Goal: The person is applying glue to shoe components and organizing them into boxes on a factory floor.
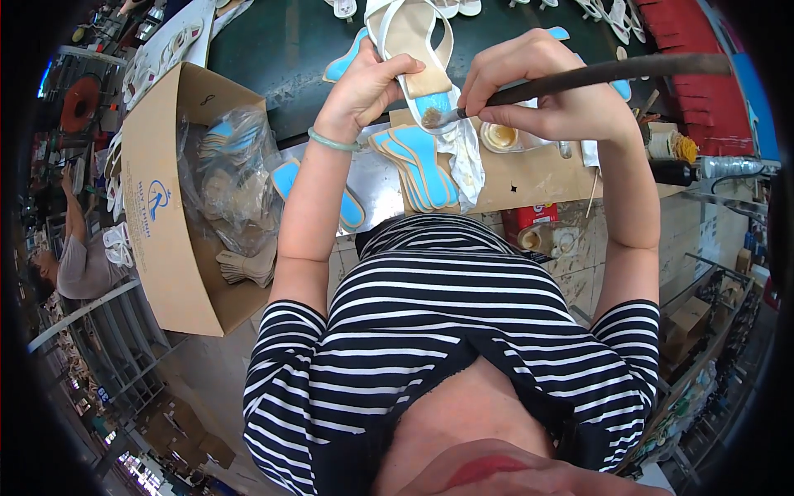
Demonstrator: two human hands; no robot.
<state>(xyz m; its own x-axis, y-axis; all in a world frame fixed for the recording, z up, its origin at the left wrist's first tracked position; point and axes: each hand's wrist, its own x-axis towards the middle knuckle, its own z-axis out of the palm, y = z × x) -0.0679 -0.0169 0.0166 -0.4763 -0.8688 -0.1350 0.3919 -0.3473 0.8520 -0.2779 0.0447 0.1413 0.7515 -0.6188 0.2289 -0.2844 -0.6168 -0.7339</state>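
My left hand (364, 91) grips a white strappy sandal (411, 33) by its side, with the thumb on a beige flap of the insole that is lifted at one end. Below the flap shows a light blue patch. In my right hand (554, 91) is a brush (616, 76) with a long dark handle, pinched low near its bristles, which touch the blue patch at the sandal's end. Under my hands, a stack of blue-faced insoles (420, 161) overlaps on the table beside a crumpled white cloth (468, 169). A round tub (499, 136) holds yellowish matter.
An open cardboard box (178, 207) with bagged insoles stands at the left. A dark green surface (273, 62) bears more white sandals at its far side. Cardboard (529, 186) covers the table's near edge. A person (87, 264) is at the far left.
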